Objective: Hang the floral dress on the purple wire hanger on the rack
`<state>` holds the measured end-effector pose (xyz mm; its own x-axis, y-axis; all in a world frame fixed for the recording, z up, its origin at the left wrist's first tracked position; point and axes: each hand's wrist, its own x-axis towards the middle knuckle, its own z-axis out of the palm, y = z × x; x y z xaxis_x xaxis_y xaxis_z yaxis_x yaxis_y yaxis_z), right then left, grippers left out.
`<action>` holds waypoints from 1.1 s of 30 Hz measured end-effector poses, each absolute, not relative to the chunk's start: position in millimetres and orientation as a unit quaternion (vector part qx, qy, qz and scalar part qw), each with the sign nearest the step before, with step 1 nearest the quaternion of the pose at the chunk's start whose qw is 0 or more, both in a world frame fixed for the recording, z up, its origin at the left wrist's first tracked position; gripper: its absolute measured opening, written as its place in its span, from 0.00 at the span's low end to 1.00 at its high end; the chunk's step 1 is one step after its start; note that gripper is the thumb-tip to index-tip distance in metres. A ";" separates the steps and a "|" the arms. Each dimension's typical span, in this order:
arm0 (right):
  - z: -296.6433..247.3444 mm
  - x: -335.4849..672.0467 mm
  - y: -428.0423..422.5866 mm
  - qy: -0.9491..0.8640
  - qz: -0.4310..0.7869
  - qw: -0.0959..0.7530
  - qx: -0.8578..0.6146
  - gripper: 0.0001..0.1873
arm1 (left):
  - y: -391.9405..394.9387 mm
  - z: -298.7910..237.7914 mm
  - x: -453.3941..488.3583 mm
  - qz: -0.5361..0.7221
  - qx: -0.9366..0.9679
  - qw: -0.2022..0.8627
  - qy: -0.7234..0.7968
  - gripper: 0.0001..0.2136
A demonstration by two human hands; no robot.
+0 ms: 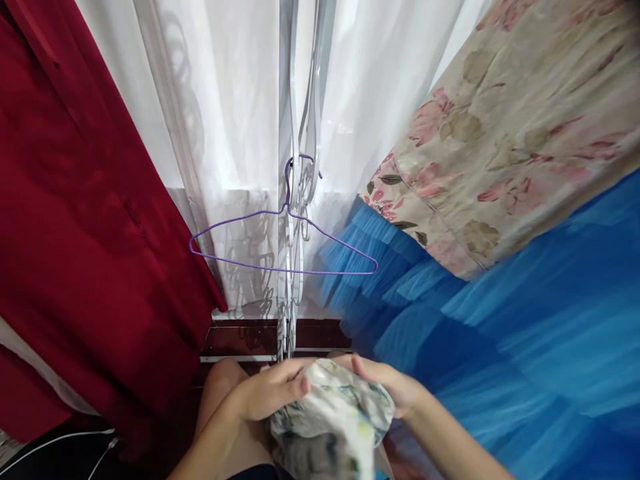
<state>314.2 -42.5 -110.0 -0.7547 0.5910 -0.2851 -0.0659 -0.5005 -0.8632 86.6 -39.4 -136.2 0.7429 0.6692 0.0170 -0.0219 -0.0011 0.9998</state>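
Low in the head view, my left hand [273,391] and my right hand [387,385] are closed on opposite sides of a bunched piece of patterned cloth [333,407]. The cloth is whitish with dark, grey and yellowish marks; its lower part is blurred, and I cannot tell what garment it is. Both thumbs lie on top of it, while most fingers are hidden behind. Beyond my hands, a purple wire hanger [285,269] hangs bare by its hook from a white metal stand [295,133] with curled parts.
A red curtain [100,220] covers the left side, beside a white curtain [240,100] behind the stand. On the right hang a floral cloth [500,133] and ruffled blue tulle [525,347]. White cables [65,437] lie at lower left.
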 end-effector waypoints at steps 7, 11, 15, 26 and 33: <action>-36.6 405.5 9.4 -0.727 0.516 0.188 -0.412 0.10 | -52.6 -148.2 43.6 0.229 0.726 0.412 0.501 0.09; -25.4 425.8 61.2 -0.684 0.476 0.381 -0.401 0.07 | -51.7 -124.5 40.9 0.312 0.736 0.348 0.490 0.10; -16.3 402.2 110.9 -0.658 0.436 0.507 -0.346 0.08 | -46.2 -98.7 56.8 0.358 0.781 0.254 0.444 0.13; -3.9 342.4 120.2 -0.619 0.606 0.363 -0.343 0.23 | 2.6 -100.7 -50.7 0.458 0.696 0.163 0.529 0.06; 6.6 338.8 106.2 -0.633 0.596 0.353 -0.345 0.17 | 71.1 -60.3 -89.5 0.510 0.659 0.110 0.542 0.08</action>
<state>338.8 106.2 6.6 -0.5128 0.8577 0.0362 0.0159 0.0517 -0.9985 -89.5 71.1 -60.3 -0.1067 0.8265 0.5528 0.6021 -0.3887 0.6974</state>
